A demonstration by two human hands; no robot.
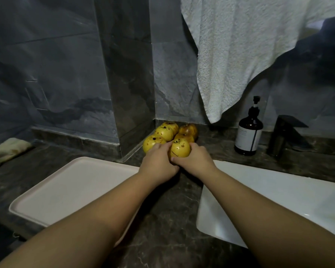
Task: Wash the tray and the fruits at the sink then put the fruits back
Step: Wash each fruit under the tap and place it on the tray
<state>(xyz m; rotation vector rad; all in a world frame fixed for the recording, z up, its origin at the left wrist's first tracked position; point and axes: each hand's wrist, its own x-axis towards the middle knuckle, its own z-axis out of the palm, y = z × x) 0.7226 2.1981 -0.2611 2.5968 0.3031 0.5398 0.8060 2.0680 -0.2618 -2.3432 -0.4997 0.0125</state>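
Both my forearms reach over the dark counter, tray (70,188) to the left, sink (278,206) to the right. Left hand (159,163) and right hand (193,161) together grip one yellow fruit (180,148); other fruits (163,132) sit behind, in the corner.

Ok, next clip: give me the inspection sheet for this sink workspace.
Surface: dark marble counter, white sink at right.
Job's things: spotted yellow fruits piled in the corner; pink tray bare, at left.
Clutter: soap bottle, cloth.
Hands: left hand and right hand grip the front fruit.
Cables: nothing seen.
Surroundings: grey tiled wall, hanging white towel, black tap.
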